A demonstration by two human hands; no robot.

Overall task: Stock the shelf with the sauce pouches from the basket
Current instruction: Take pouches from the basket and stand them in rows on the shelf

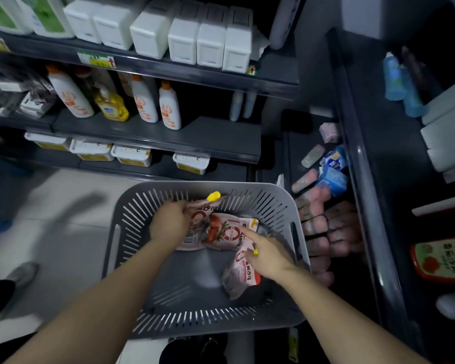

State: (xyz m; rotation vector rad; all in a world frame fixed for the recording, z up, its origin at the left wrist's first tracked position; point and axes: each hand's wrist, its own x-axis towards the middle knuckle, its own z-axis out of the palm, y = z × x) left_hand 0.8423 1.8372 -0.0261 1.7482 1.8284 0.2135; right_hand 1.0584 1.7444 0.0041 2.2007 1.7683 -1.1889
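Note:
A grey slotted basket sits low in front of me. Inside lie pink-and-white sauce pouches: one at the far wall, one in the middle and one at the right. My left hand grips the far pouch, fingers curled round it. My right hand rests over the right pouch, its index finger stretched onto the middle pouch. More pink pouches lie in rows on the dark low shelf to the right of the basket.
Shelves on the left hold white boxes, white-and-orange bottles and lidded tubs. Blue packets sit on the right shelf, and a red ketchup pouch at far right. A shoe stands on the floor at left.

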